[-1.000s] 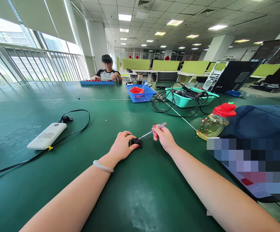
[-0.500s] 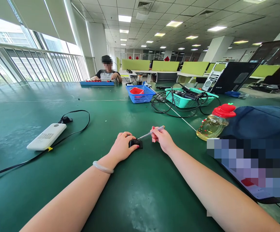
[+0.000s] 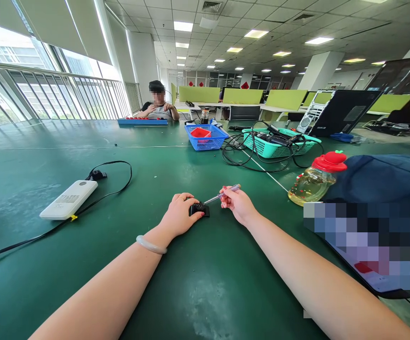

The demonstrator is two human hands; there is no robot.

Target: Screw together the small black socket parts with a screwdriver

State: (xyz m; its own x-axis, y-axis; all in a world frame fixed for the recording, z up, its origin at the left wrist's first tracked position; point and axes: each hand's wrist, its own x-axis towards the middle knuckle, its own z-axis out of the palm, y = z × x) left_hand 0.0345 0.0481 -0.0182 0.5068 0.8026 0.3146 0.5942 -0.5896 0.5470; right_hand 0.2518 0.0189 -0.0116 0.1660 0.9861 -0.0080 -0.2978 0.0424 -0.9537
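On the green table (image 3: 162,288) lies a small black box-like part (image 3: 201,211), dark detail showing on its top. My left hand (image 3: 179,215) is closed around its left side, with the thumb along the near edge. A thin screwdriver (image 3: 222,193) with a clear handle is pinched in the fingers of my right hand (image 3: 238,203). Its shaft slopes down to the left, and the tip reaches the top of the black part. Whether the tip sits in a screw is too small to tell.
To the left is a white power bank (image 3: 69,199) with a black strap (image 3: 129,177). Ahead stand a blue basket (image 3: 207,144) and a green basket (image 3: 270,150) with tangled cables. A red-lidded bottle (image 3: 311,184) and a dark blue cap (image 3: 385,177) are at right. A person (image 3: 158,106) sits opposite.
My hands, the screwdriver and the black part stay almost where they were. Across the table, the person's hands have risen from the blue tray to chest height.
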